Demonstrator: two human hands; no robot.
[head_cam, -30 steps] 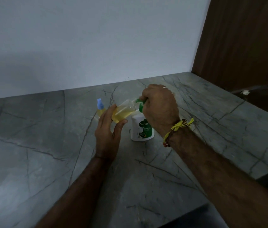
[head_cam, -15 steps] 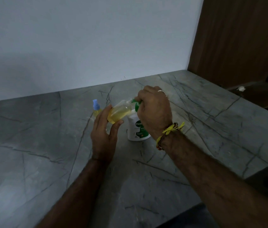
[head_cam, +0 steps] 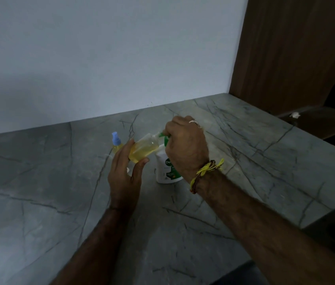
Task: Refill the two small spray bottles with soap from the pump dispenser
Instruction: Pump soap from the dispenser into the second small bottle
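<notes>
Left hand [head_cam: 124, 171] grip around tilted open bottle [head_cam: 144, 148], right hand [head_cam: 185, 149] grip curled over green pump [head_cam: 163, 136].

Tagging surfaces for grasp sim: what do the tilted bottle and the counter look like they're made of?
Tilted bottle: looks like clear glossy plastic, since the yellow liquid shows through; could be glass. Counter: grey stone or stone-look slab with dark veining, matte-to-satin sheen.

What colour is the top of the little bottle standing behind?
Light blue spray top, seen in the head view.
</notes>
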